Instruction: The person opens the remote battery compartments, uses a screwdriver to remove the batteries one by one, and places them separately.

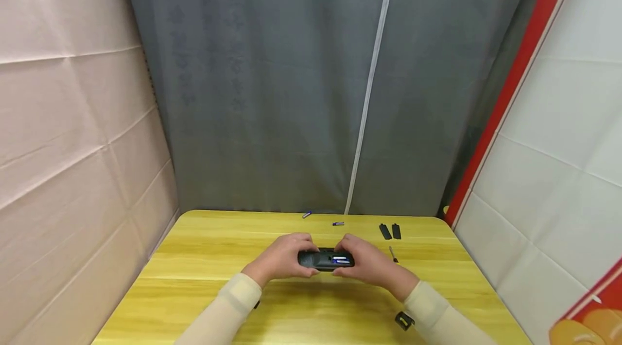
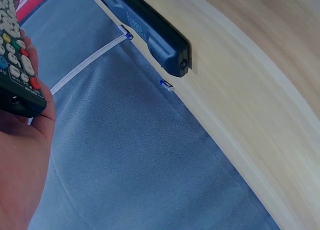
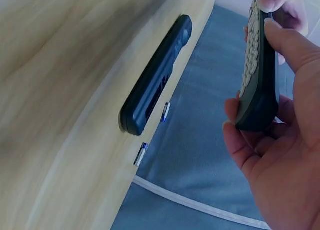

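Observation:
Both hands hold a black remote control, its back turned up in the head view. Two blue-and-white batteries sit in its uncovered compartment, toward the right. My left hand grips the left end, and my right hand grips the right end with thumb and fingers. In the left wrist view, the keypad side of the held remote shows beside the left palm. A second black remote lies on the table in the wrist views, a dark opening along its side; the head view mostly hides it.
Two loose batteries, one left and one right, lie near the table's far edge. Two black battery covers rest at the far right, with a small screwdriver nearer. A grey curtain hangs behind the wooden table.

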`<action>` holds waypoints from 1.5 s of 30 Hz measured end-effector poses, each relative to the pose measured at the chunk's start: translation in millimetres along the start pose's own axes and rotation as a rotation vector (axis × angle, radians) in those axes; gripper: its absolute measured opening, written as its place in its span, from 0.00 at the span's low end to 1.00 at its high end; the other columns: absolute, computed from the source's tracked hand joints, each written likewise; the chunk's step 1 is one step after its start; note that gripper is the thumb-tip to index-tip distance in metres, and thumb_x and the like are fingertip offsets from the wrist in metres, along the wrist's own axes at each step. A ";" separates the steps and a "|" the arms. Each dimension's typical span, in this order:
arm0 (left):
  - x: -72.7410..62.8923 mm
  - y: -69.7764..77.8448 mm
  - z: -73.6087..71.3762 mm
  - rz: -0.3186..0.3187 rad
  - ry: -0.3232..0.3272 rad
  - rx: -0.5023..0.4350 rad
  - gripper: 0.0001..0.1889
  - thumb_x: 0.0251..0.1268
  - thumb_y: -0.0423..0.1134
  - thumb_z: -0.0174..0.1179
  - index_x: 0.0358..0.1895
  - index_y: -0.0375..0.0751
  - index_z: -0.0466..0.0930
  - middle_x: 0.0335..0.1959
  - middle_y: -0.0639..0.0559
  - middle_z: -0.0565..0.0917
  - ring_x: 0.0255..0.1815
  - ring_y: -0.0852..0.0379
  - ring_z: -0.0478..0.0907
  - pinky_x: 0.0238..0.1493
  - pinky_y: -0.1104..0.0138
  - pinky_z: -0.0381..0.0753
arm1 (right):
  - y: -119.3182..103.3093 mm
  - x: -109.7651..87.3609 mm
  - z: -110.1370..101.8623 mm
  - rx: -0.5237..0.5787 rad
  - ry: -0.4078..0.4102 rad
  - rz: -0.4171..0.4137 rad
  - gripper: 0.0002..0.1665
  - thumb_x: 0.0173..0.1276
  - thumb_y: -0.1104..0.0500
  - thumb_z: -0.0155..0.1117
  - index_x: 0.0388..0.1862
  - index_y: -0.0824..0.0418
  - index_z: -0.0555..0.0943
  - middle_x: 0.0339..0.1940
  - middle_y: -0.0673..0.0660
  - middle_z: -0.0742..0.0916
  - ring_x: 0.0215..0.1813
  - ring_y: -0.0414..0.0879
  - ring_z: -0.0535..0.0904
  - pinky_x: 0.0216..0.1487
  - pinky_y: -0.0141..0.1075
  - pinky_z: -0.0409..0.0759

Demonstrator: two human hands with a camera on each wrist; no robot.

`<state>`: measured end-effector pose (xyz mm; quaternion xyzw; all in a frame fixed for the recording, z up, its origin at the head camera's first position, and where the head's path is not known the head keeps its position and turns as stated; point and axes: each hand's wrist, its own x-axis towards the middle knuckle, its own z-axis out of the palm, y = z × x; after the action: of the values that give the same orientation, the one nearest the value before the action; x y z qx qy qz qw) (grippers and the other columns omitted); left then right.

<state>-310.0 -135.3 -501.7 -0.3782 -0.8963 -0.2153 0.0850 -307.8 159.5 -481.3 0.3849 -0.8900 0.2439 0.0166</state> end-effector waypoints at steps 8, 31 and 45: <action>0.5 -0.4 1.5 0.007 0.009 0.000 0.22 0.64 0.59 0.80 0.56 0.57 0.90 0.46 0.68 0.80 0.43 0.66 0.77 0.49 0.68 0.80 | -0.1 -0.2 3.5 -0.022 -0.001 -0.021 0.24 0.70 0.45 0.84 0.56 0.52 0.85 0.49 0.43 0.81 0.50 0.38 0.80 0.55 0.42 0.85; -13.2 -0.2 17.1 -0.030 -0.104 0.045 0.26 0.65 0.64 0.78 0.58 0.55 0.91 0.48 0.65 0.81 0.45 0.66 0.77 0.52 0.68 0.80 | 3.4 -4.3 33.9 -0.048 -0.081 0.051 0.27 0.66 0.44 0.86 0.57 0.53 0.85 0.49 0.45 0.81 0.51 0.39 0.79 0.58 0.44 0.84; -18.3 -3.7 34.0 -0.134 -0.202 0.038 0.29 0.63 0.66 0.79 0.62 0.57 0.90 0.50 0.66 0.81 0.47 0.66 0.77 0.54 0.63 0.81 | 11.6 -7.2 52.2 0.002 -0.160 0.143 0.26 0.68 0.45 0.85 0.58 0.51 0.85 0.49 0.43 0.80 0.50 0.37 0.78 0.59 0.43 0.84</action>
<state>-299.4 -134.0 -539.0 -0.3353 -0.9276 -0.1644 -0.0131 -302.5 147.8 -533.7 0.3388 -0.9134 0.2138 -0.0722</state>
